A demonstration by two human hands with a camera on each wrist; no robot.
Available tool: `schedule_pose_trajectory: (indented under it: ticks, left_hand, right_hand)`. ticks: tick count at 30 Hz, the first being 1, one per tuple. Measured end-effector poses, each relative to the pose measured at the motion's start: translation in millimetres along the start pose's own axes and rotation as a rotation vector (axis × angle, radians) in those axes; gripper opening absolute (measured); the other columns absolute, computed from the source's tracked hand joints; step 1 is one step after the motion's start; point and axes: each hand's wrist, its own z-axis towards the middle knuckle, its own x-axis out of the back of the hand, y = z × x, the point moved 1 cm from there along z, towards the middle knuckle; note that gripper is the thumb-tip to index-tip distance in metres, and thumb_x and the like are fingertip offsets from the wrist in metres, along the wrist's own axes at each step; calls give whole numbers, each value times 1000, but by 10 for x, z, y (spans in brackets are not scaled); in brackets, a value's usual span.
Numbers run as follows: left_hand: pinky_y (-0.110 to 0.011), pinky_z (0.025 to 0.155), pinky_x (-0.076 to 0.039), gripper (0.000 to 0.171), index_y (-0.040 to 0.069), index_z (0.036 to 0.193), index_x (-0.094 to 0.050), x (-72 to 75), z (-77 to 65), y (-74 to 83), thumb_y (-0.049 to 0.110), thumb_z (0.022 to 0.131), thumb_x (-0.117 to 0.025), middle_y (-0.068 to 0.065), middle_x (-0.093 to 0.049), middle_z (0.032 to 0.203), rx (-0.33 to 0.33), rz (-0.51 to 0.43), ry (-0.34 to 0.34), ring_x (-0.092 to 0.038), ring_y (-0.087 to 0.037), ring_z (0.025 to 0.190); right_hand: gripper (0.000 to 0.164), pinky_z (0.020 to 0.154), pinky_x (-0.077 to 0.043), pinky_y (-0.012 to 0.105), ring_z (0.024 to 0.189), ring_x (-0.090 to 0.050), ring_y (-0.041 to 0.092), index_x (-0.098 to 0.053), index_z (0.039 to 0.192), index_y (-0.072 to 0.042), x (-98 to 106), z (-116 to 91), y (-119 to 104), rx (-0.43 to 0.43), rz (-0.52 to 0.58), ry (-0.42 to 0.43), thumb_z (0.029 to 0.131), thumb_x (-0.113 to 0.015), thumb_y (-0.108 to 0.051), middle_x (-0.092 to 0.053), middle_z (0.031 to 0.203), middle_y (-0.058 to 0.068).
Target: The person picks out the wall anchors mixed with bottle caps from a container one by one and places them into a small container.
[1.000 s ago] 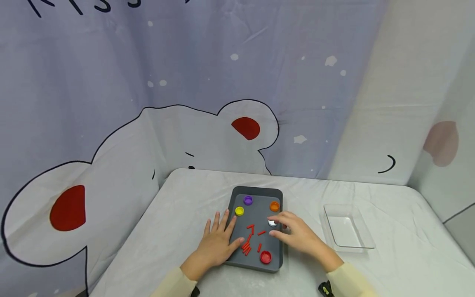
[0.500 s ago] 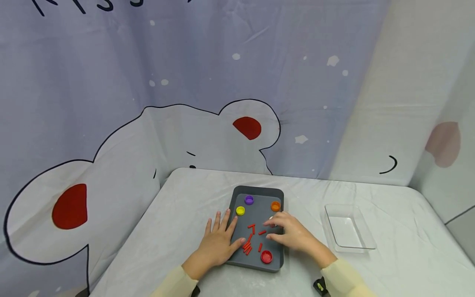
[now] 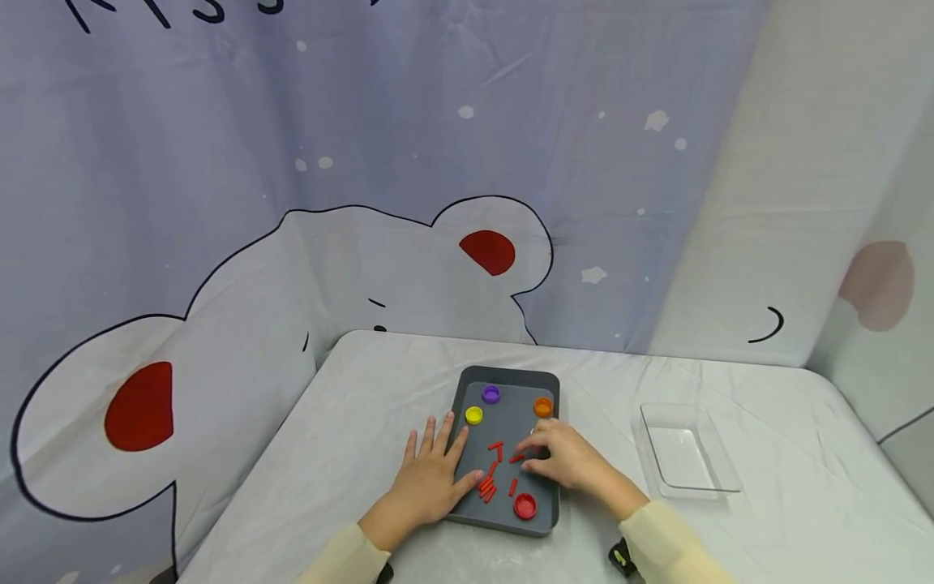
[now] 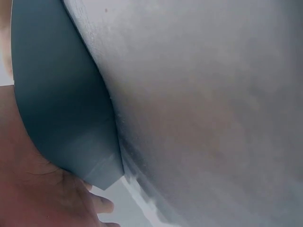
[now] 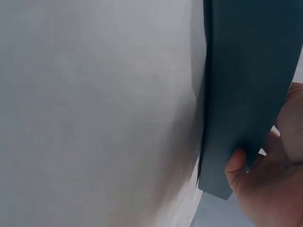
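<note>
My left hand (image 3: 429, 478) lies spread along the left side of a grey tray (image 3: 511, 526), fingers straight, thumb over the rim. My right hand (image 3: 569, 456) reaches over the tray's right side. Its thumb and fingertips stand apart on either side of a short red stick (image 3: 516, 458) that lies on the tray floor. Several more red sticks (image 3: 487, 487) lie loosely to the left of it. A red ring-shaped cup (image 3: 524, 507) sits near the front. Farther back are a yellow cup (image 3: 473, 415), a purple one and an orange cup (image 3: 543, 407). My right hand mostly hides a white one.
A clear rectangular container (image 3: 686, 454) stands on the white-covered table (image 3: 598, 551) to the right of the tray. Behind the table hangs a printed curtain (image 3: 409, 146). Both wrist views mostly show the tray's outer wall (image 5: 246, 85) and the cloth.
My right hand has moved left and a little toward me, from over the white cup to the red stick, its fingers drawing closer together. The left hand keeps its place.
</note>
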Motion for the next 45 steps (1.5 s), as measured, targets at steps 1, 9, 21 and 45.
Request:
schedule_pose_trajectory:
  ticks: [1, 9, 21, 45]
  left_hand:
    - [-66, 119, -8, 78, 13, 160, -34, -5, 0, -2, 63, 101, -45, -16, -13, 169, 2, 1, 1, -9, -45, 154]
    - [-67, 118, -9, 78, 12, 159, -35, 2, 6, 6, 62, 100, -47, -17, -15, 169, -2, 7, -3, -10, -46, 153]
    - [-66, 119, -10, 79, 14, 160, -34, -14, 10, 8, 66, 100, -43, -15, -14, 169, 14, 26, -3, -10, -45, 154]
    - [-66, 119, -8, 79, 17, 160, -33, -53, 6, -14, 68, 100, -39, -12, -12, 170, 24, 30, 14, -8, -42, 155]
  right_hand:
    - [18, 72, -45, 27, 79, -50, 6, -81, 101, -14, 4, 8, -4, -10, -4, -8, 84, -83, -18, -62, 87, -4]
    - [18, 73, -43, 31, 79, -51, 9, -81, 101, -17, 29, 57, -66, -82, -43, -42, 83, -84, -21, -64, 87, -6]
    - [18, 71, -34, 34, 88, -55, 18, -77, 77, -21, 32, 103, -191, -182, -206, 35, 74, -90, -32, -59, 80, -11]
    - [38, 68, -31, 35, 76, -48, 18, -63, 62, -22, -86, 147, -295, -247, -393, 16, 70, -90, -47, -57, 70, -8]
